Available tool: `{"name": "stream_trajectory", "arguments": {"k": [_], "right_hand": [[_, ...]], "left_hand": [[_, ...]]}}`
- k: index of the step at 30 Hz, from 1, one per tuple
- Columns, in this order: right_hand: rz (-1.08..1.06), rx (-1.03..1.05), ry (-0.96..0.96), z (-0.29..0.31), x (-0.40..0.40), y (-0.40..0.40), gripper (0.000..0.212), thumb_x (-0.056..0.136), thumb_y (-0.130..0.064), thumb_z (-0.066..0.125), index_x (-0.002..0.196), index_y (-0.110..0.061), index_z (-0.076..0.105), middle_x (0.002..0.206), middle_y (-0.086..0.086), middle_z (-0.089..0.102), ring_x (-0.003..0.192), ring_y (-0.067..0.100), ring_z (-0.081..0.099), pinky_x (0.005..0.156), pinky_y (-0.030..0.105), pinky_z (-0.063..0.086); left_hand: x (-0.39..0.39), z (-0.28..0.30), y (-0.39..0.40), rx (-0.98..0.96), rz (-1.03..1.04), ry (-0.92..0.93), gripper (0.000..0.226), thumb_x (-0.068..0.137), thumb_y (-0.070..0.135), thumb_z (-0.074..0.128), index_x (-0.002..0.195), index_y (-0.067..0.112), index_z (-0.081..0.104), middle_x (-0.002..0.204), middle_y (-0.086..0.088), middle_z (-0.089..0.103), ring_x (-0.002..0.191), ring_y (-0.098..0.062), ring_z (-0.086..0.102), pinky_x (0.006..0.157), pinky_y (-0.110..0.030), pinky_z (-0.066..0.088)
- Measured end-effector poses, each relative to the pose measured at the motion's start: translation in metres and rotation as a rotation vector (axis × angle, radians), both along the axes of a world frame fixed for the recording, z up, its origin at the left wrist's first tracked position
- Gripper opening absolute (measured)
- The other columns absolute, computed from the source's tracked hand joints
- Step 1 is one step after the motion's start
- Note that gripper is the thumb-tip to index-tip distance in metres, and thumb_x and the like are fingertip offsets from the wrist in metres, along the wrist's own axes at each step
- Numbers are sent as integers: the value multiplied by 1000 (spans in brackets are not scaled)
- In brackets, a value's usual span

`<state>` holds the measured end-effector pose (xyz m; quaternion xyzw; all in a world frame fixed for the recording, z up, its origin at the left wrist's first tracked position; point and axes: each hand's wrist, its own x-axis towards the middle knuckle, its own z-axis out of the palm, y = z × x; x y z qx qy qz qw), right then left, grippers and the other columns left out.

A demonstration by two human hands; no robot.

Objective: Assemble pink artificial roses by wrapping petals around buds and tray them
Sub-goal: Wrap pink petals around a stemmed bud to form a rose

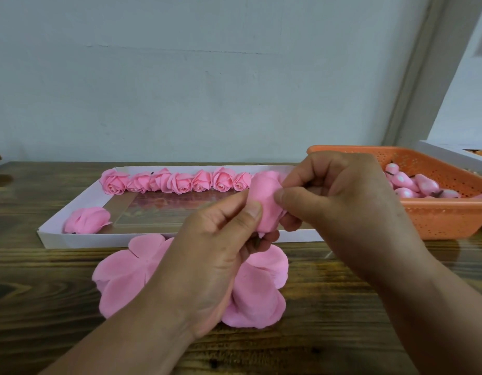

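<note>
Pale blue-grey wall fills the upper half of the view; below it a dark wood-grain table (329, 307) carries the work. At centre the left hand (215, 255) holds a half-wrapped pink rose (264, 204) upright, its thumb pressed on the petal and its fingers curled round the base; the right hand (340, 196), at about 3 o'clock from the rose, pinches the petal's edge between thumb and forefinger, the other fingers curled. Beneath the hands, at 6 o'clock, a stack of flat pink petal sheets (120, 277) lies on the table, partly hidden by the left wrist. Behind it sits a shallow white tray (58, 240); along the tray's far edge, at 11 to 12 o'clock from the hands, a row of finished roses (180, 182) stands side by side, touching; a single loose rose (87, 220) lies on its side in the near left corner, at about 9 o'clock. At 2 to 3 o'clock an orange perforated basket (445, 220) just beside the tray holds pink buds (407, 182) with dark stems.
</note>
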<state>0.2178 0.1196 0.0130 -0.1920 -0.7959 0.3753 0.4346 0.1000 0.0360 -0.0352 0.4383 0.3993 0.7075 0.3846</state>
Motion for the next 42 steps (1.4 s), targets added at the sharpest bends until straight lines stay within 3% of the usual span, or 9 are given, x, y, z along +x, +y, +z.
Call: {"name": "stream_trajectory", "arguments": {"k": [3, 13, 18, 22, 27, 30, 33, 39, 42], "right_hand": [[-63, 32, 19, -1, -3, 0, 19, 70, 5, 68, 58, -8, 61, 52, 12, 62, 52, 33, 60, 50, 47, 52], [-216, 126, 9, -7, -9, -7, 24, 67, 2, 67, 54, -16, 58, 43, -10, 52, 38, 4, 45, 38, 11, 30], [-176, 128, 48, -7, -10, -13, 22, 65, 3, 62, 58, -17, 57, 38, -11, 46, 36, 2, 45, 36, 6, 27], [-106, 79, 54, -5, -10, -18, 18, 66, -9, 61, 79, -22, 57, 60, -1, 64, 44, 4, 56, 41, 13, 41], [-108, 91, -42, -4, -9, -16, 52, 66, -19, 71, 115, -24, 56, 66, -7, 67, 52, 1, 60, 53, 12, 46], [-78, 45, -88, -1, -7, -12, 28, 66, -26, 67, 93, -24, 62, 64, -3, 66, 48, 9, 58, 53, 28, 53], [-14, -16, -113, 1, -4, -7, 4, 74, -13, 68, 77, -15, 67, 61, 14, 65, 51, 32, 54, 50, 46, 49], [49, 20, -195, 4, 3, 3, 10, 77, -5, 68, 68, -10, 64, 51, 5, 61, 41, 8, 55, 40, 23, 43], [135, 38, -243, 5, 8, 6, 8, 77, -6, 68, 70, -8, 68, 49, -2, 60, 40, 2, 52, 41, 15, 39]], "left_hand": [[-2, -3, 0, -2, 64, 79, 26, 80, 28, 58, 97, 19, 75, 85, -2, 68, 77, -9, 59, 74, -23, 51], [7, -1, -4, 36, 255, 319, 27, 83, 29, 56, 104, 23, 72, 87, 4, 73, 81, -3, 68, 69, -12, 49], [9, 1, -5, 44, 283, 372, 21, 89, 23, 57, 103, 23, 73, 97, -4, 72, 91, -15, 69, 79, -26, 55], [9, 2, -6, 47, 308, 386, 19, 88, 24, 59, 100, 26, 73, 89, 2, 70, 78, -4, 65, 69, -16, 49], [10, 1, -6, 37, 346, 406, 18, 86, 27, 60, 98, 28, 74, 81, 8, 67, 70, 0, 60, 63, -11, 46], [10, 0, -5, 9, 364, 457, 22, 85, 31, 60, 104, 34, 72, 94, 8, 69, 82, -8, 65, 70, -23, 54], [10, -1, -5, -26, 350, 478, 25, 83, 33, 64, 105, 42, 69, 103, 12, 69, 91, -8, 66, 78, -22, 55], [4, -1, -6, -145, 269, 394, 47, 69, 41, 70, 114, 45, 60, 104, 12, 69, 88, -10, 68, 77, -30, 55], [-6, 2, -7, -249, 71, 379, 38, 71, 31, 79, 107, 30, 69, 95, -1, 71, 80, -13, 65, 74, -35, 49]]}}
